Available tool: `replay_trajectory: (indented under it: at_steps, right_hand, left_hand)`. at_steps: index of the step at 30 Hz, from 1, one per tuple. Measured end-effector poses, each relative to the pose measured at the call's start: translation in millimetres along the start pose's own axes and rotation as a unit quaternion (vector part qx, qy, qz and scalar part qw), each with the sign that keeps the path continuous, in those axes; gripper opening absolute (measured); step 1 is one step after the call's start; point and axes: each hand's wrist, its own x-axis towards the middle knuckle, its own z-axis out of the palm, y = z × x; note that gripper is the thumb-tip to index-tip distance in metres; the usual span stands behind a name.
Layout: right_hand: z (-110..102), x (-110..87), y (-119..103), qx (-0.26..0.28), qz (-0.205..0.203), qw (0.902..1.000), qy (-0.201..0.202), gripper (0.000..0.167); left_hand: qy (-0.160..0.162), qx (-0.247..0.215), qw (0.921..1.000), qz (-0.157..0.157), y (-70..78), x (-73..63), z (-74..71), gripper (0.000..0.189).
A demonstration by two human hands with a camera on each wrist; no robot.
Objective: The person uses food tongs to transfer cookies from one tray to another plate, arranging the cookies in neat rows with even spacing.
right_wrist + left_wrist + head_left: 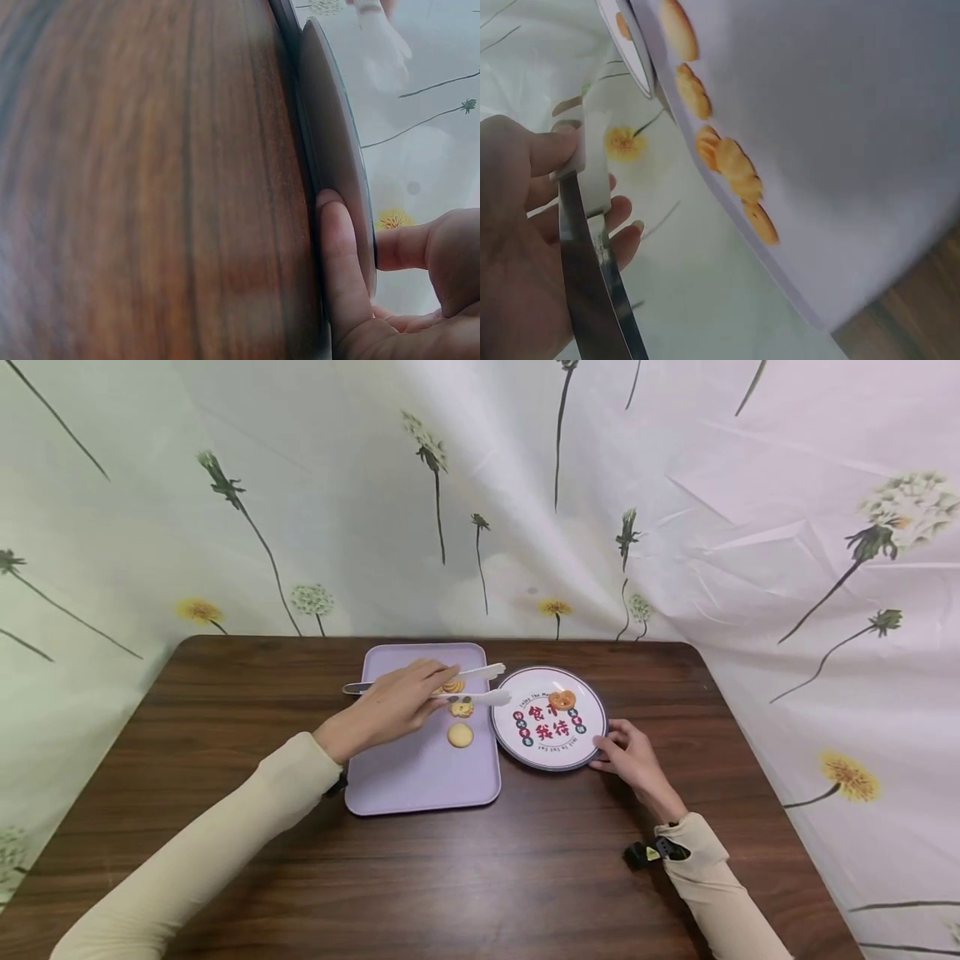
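My left hand [384,706] holds a pair of tongs [586,262] with metal arms and white tips, thumb on one arm and fingers along the other. The tips stand apart over the right side of a lavender tray [420,785], pointing towards the plate. A round cookie [460,736], a flower-shaped cookie [461,711] and a ridged cookie [452,686] lie on the tray below them. With thumb above and fingers beneath, my right hand [636,762] pinches the near right rim of a white plate [536,681]. One pretzel-shaped cookie [562,700] lies on that plate.
Tray and plate stand side by side on a dark wooden table [480,885]. A flower-printed cloth [337,510] hangs behind the table's far edge and along its right side. Black straps with small devices [651,853] sit on the wrists.
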Motion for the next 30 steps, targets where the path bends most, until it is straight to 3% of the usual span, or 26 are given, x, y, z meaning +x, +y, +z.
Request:
replay_trajectory:
  at_steps: [8, 16, 30]
  right_hand:
    - [-1.4, 0.5, -0.8, -0.005, 0.005, 1.0000, 0.005, 0.052]
    - [-1.2, -0.3, -0.8, -0.006, 0.005, 1.0000, 0.004, 0.052]
    - [0.8, -0.6, 0.1, -0.010, 0.004, 0.9999, 0.004, 0.051]
  left_hand:
    - [-0.028, 0.025, 0.9992, -0.011, -7.1, -35.9, -5.0, 0.053]
    - [-0.047, 0.025, 0.9985, -0.008, -11.6, -61.7, -1.1, 0.051]
    - [-0.054, 0.012, 0.9985, 0.001, -12.6, -69.7, 7.4, 0.052]
